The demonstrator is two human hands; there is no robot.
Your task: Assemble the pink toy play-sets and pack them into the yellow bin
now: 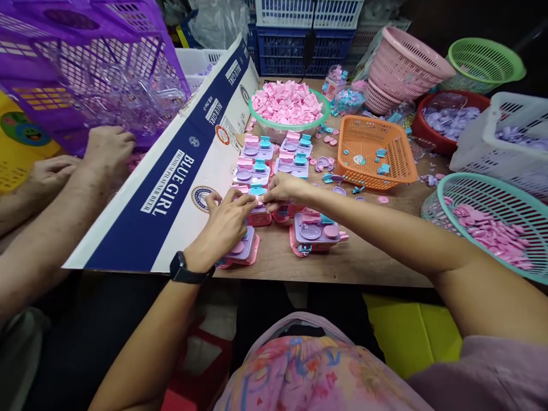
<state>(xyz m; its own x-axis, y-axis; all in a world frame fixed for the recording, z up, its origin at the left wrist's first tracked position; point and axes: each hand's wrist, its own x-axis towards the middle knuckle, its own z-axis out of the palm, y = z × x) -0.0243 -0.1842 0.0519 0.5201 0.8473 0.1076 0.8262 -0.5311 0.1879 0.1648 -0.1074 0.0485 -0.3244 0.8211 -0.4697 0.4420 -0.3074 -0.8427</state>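
Several small toy kitchen sets, pink and lilac with turquoise parts, stand in rows on the wooden table. My left hand (229, 220), with a black watch on its wrist, lies over one toy set (259, 216), fingers stretched and thumb apart. From the right, my right hand (285, 193) meets it there, thumb and fingers pinched together. Something pink shows by the fingertips; whether it is held is hard to see. Nearer me sit another toy set (314, 231) with a lilac round basin and, partly under my left hand, a further one (242, 248).
A BLUE GIRL carton panel (180, 165) slants along the left; beyond it are another person's hands (107, 148) and a purple basket (171, 63). Behind the toys stands a green-rimmed bowl (326, 105) of pink pieces. Rightward are an orange basket (372, 178) and a turquoise basket (505, 197).
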